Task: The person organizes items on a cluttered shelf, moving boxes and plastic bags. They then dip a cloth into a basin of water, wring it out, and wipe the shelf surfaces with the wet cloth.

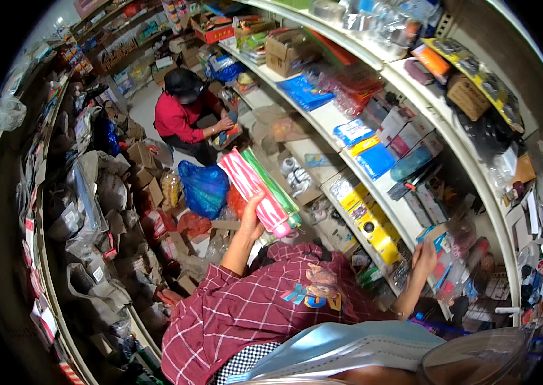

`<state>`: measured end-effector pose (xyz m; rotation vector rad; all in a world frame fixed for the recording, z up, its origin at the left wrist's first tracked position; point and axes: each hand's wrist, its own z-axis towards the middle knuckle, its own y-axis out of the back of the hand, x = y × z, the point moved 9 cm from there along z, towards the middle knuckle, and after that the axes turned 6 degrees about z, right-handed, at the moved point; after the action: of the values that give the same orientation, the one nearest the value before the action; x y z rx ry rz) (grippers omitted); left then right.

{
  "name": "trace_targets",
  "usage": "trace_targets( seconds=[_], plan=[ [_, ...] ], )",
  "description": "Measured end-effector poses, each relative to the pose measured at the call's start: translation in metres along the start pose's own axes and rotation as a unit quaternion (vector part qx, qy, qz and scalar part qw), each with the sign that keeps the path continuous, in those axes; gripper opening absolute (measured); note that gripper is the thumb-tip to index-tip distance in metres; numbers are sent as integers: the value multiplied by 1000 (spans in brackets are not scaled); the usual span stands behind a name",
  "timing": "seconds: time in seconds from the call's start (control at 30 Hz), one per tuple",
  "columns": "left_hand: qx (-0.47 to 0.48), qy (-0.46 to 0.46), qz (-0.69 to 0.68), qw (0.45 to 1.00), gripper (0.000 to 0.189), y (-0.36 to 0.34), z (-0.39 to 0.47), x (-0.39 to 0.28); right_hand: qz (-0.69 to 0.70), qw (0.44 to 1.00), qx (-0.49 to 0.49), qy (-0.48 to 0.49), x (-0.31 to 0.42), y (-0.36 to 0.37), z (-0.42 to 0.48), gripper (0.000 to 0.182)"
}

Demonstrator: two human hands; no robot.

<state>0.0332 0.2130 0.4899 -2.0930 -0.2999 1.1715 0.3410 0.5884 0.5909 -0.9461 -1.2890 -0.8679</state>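
Note:
My left hand (pixel 253 217) grips two long striped items side by side, one pink and white (pixel 256 190) with a rounded pink end, the other green and white (pixel 271 180). What they are is not settled by the picture. On the other side, my right hand (pixel 424 258) reaches to the shelf beside a blue-edged clear plastic packet (pixel 440 260). Its fingers are bent and blurred, so I cannot tell whether they hold the packet. Yellow boxes (pixel 372 224) stand on the lower shelf just left of that hand.
A person (pixel 182 113) in a red top crouches ahead in the aisle, handling something in a box. A blue plastic bag (pixel 203 189) and open cartons (pixel 148 187) crowd the floor. White shelving (pixel 391 185) curves along the right; packed goods (pixel 107 192) line the left.

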Motion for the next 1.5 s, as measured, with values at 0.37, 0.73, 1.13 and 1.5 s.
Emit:
trace_targets(
  seconds=[0.37, 0.73, 1.13, 1.5],
  plan=[
    [-80, 1, -21, 997, 50, 152, -8, -70, -252, 941, 221, -43, 5, -203, -71, 30],
    [-76, 20, -57, 995, 48, 182, 22, -91, -385, 897, 216, 26, 11, -247, -97, 29],
    [-4, 80, -46, 996, 52, 182, 60, -80, -438, 864, 230, 91, 15, -258, -87, 29],
    [75, 108, 18, 991, 47, 132, 79, -102, -464, 861, 204, 38, 4, -234, -107, 33]
  ],
)
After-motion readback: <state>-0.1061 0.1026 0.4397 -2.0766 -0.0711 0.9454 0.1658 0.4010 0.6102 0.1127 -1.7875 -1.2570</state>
